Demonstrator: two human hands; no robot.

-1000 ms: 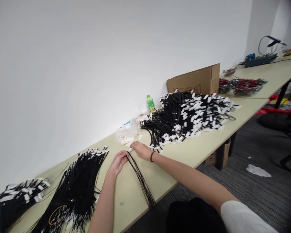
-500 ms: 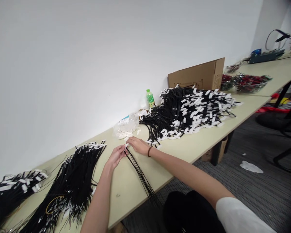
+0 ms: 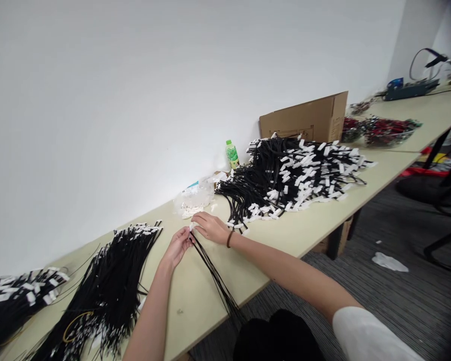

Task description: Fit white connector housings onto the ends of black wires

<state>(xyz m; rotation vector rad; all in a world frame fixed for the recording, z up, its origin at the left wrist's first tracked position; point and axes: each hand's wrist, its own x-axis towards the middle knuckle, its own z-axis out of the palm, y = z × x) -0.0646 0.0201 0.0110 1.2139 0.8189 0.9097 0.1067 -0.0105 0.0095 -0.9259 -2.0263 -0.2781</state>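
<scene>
Several thin black cables [image 3: 213,269] run from my fingers down across the table and over its front edge. My left hand [image 3: 178,245] is closed on their upper end, just below a small white connector [image 3: 193,226]. From the right, my right hand [image 3: 211,227] pinches that white connector between thumb and fingers. Just beyond my hands lies a clear plastic bag [image 3: 195,195] with loose white connectors [image 3: 191,211] spilling at its mouth. The fingertips partly hide the join between cables and connector.
A large pile of black cables with white connectors [image 3: 296,175] lies to the right, before a cardboard box [image 3: 304,120]. A green-capped bottle [image 3: 232,154] stands by the wall. More cable bundles [image 3: 113,281] lie left. Red parts fill a clear tub [image 3: 389,133] farther right.
Both hands have shifted slightly left in the view, still together at the white connector. The cables' hanging end has swung a little left. My head view has moved slightly.
</scene>
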